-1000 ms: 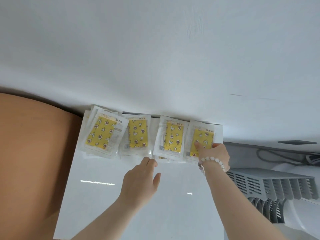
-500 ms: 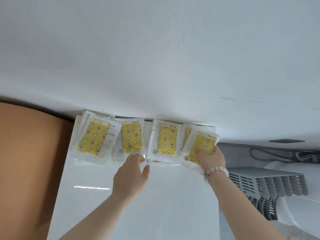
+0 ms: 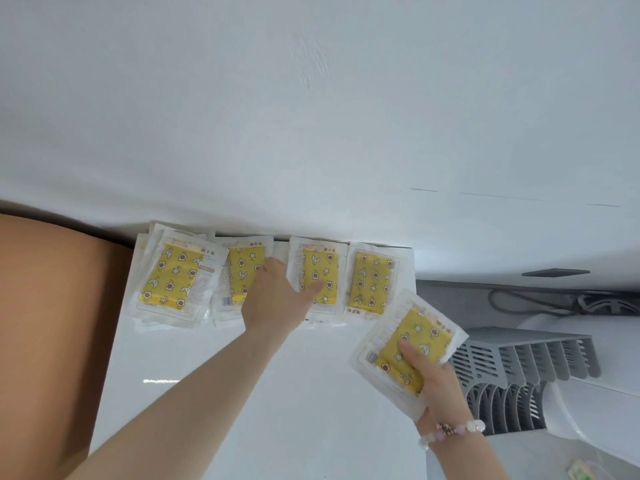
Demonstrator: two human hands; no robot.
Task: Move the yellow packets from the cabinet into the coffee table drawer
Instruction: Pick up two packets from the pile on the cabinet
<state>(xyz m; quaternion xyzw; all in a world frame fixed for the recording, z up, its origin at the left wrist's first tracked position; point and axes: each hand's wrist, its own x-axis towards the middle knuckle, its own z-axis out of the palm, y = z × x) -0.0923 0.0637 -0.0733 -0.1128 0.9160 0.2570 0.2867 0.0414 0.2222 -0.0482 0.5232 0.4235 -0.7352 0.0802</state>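
Several yellow packets in clear wrappers lie in a row at the back of the white cabinet top [image 3: 214,393], against the wall. My right hand [image 3: 433,372] grips one yellow packet [image 3: 412,344], lifted off the row and tilted, near the cabinet's right edge. My left hand [image 3: 277,299] reaches over the row, with its fingers on the second packet [image 3: 239,271] and its thumb on the third packet [image 3: 320,271]. The leftmost stack [image 3: 173,278] and the rightmost packet [image 3: 370,282] lie untouched. The coffee table drawer is out of view.
An orange-brown panel [image 3: 52,323] borders the cabinet on the left. A white wall [image 3: 311,116] rises behind. To the right sits a grey slatted appliance [image 3: 512,375] with a white curved body [image 3: 595,410] and a dark cable [image 3: 536,303].
My right hand has pulled one packet off the right end of the row, toward me and to the right. My left hand has moved forward onto the second and third packets.
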